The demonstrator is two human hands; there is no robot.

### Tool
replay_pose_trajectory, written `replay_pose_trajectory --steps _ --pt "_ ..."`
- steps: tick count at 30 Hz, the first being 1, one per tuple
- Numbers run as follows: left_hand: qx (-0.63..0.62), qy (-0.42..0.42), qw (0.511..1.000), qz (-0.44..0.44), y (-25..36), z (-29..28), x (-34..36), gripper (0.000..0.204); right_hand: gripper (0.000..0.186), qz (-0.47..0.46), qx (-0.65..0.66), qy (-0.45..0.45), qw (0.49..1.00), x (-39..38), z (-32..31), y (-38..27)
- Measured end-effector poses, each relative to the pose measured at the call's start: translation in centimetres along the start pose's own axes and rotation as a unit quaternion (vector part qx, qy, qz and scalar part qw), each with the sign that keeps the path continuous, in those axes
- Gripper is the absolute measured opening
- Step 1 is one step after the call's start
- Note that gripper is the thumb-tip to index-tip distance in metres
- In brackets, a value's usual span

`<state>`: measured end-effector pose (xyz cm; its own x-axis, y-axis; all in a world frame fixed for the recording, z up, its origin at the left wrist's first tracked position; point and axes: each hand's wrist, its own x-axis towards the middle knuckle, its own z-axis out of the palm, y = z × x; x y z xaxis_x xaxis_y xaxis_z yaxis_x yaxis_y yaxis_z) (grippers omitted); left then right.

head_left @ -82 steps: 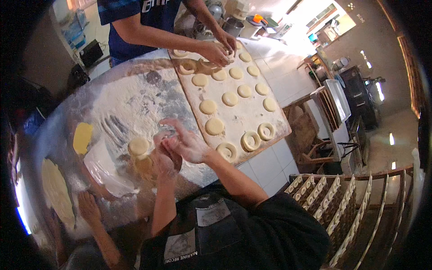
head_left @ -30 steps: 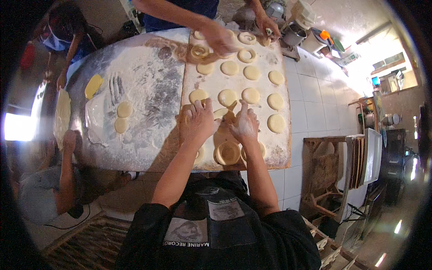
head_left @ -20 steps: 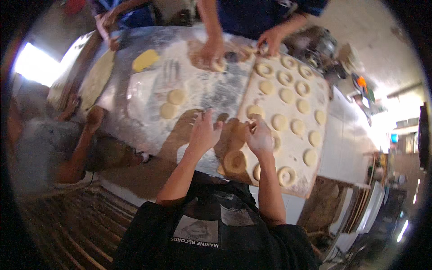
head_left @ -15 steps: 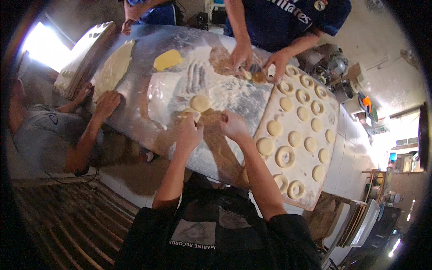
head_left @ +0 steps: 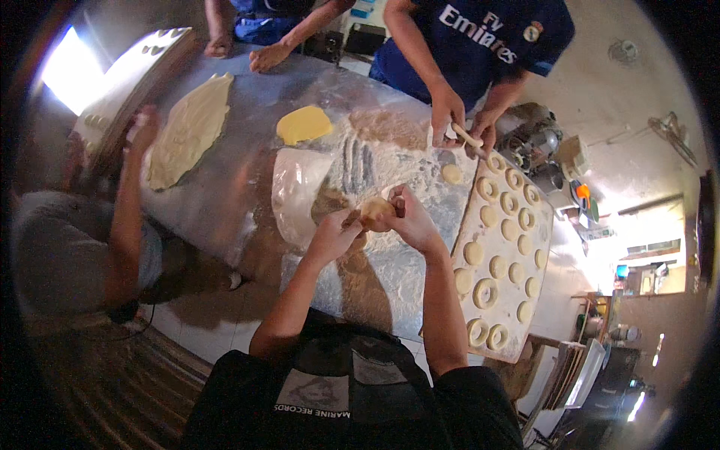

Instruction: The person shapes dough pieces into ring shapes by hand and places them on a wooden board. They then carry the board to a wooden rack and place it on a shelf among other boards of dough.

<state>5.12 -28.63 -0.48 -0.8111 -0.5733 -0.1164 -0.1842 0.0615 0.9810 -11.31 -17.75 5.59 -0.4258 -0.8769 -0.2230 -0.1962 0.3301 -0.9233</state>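
Both of my hands meet over the floured metal table, around a small round piece of dough (head_left: 375,213). My left hand (head_left: 336,235) pinches its left side, and my right hand (head_left: 415,222) grips its right edge with bent fingers. The dough is lifted off the table, and my fingers cover part of it. Just left of my hands lies a pale, smooth sheet (head_left: 294,191), whose material I cannot make out. Beyond to the right, a small dough disc (head_left: 451,174) rests on the table near a co-worker's hands, which hold a ring of dough (head_left: 466,136).
A board (head_left: 469,217) with dough rings and discs stands at the right. A yellow slab (head_left: 304,125) lies on the metal table (head_left: 217,202), with a large dough sheet (head_left: 189,133) farther left. Co-workers stand at the far side and at the left.
My hands, apart before, have come together and moved right; the right one now also grips the dough. The co-worker across has raised a dough ring. The left co-worker's hand has left the dough sheet.
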Motion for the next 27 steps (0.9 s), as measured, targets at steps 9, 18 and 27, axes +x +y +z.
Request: replay_pose_trajectory --steps 9,18,27 --pt "-0.034 -0.016 0.999 -0.004 8.4 -1.5 -1.3 0.030 0.036 -0.001 0.053 0.104 0.993 -3.7 1.4 -5.9" --pt "0.169 0.196 0.936 0.237 7.1 0.7 0.0 0.033 0.056 -0.099 0.257 0.047 0.960 -1.9 3.4 -1.4" --pt "-0.395 0.030 0.899 0.188 6.2 2.0 -1.9 0.033 0.048 -0.142 0.393 0.062 0.906 -5.7 2.3 -2.4"
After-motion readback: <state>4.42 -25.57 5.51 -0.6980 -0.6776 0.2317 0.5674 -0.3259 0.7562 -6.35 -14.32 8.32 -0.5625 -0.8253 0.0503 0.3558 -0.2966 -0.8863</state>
